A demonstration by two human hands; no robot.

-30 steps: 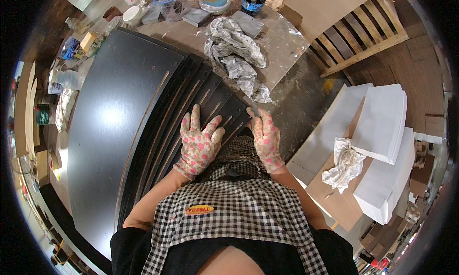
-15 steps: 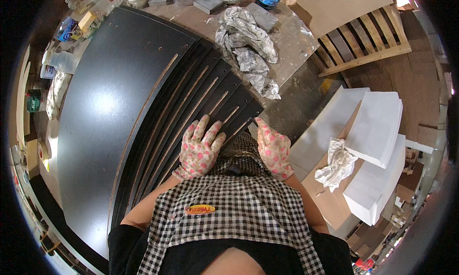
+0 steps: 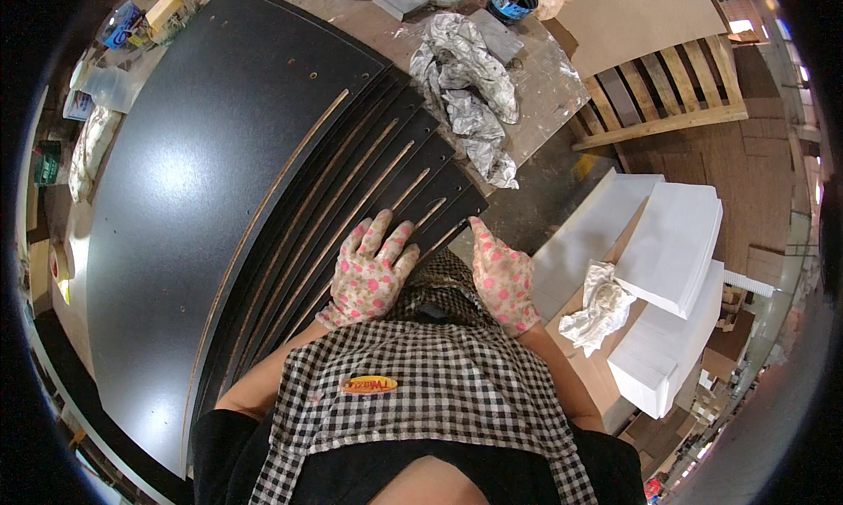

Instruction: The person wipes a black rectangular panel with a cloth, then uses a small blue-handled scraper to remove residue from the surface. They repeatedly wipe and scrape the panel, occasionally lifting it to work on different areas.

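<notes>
Fingers of my left hand (image 3: pixel 371 272) have drawn closer together since a second ago, and the view I get has turned, carrying the boards (image 3: pixel 255 127) toward its right. I count at least six black boards, fanned out from left to centre, the widest showing at left. That left hand lies palm down, fingers slightly spread, across the nearest few. My right hand (image 3: pixel 505 281) reaches its index fingertip to the far right corner of the nearest board (image 3: pixel 465 205), other fingers curled; I can't make out whether it pinches the edge. Both hands wear floral gloves (image 3: pixel 364 284). Beyond, on the worktop (image 3: pixel 551 88), I have one grey cloth (image 3: pixel 461 61), one blue tub (image 3: pixel 509 11) and two grey blocks (image 3: pixel 401 1). One pallet (image 3: pixel 659 129) is far right. Nearer on the right are three white stacks (image 3: pixel 672 255), with one white cloth (image 3: pixel 599 307) between them.
</notes>
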